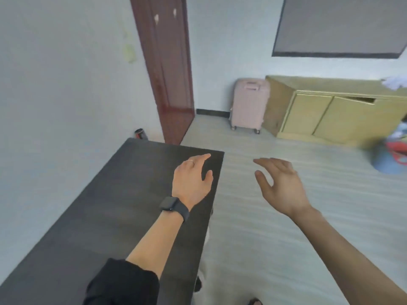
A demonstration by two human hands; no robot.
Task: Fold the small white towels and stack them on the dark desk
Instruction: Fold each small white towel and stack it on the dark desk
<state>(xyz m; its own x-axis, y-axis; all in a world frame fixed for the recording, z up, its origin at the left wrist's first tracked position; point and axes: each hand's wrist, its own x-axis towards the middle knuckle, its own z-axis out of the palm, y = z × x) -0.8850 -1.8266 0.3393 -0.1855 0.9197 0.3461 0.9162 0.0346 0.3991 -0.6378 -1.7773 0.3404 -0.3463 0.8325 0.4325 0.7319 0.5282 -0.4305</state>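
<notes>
My left hand (192, 179) is out over the far right corner of the table (110, 194), palm down, fingers loose and slightly apart, holding nothing. I cannot tell whether it hovers or brushes the top. There is a thin ring on one finger, a dark watch (174, 205) on the wrist, and a black sleeve (123, 282) pushed up near the elbow.

My right hand (279, 181) is level with it but off to the right, over the floor (286, 238). It is well apart from the table edge, with fingers spread and relaxed, thumb out, and nothing in its grip.

The table is a long rectangle with a matte, near-black top showing a faint grain. It runs from the near left up to a sharp far corner close to my left fingertips, and its left side lies along the pale wall.

The only white cloth I can see is a small crumpled heap (394, 82) at the far right. It sits on top of the yellow cabinet (330, 113) and is cut off by the edge of the view. It looks pale, soft and unfolded, but it is too blurred for me to say whether it is the towels.

A pink suitcase (248, 104) stands upright just left of the cabinet, and a dark red-brown door (169, 73) is left of that. A small dark can (141, 134) stands against the wall beyond the table's far end. A blue basin (392, 159) with coloured things in it is on the floor at the right.
</notes>
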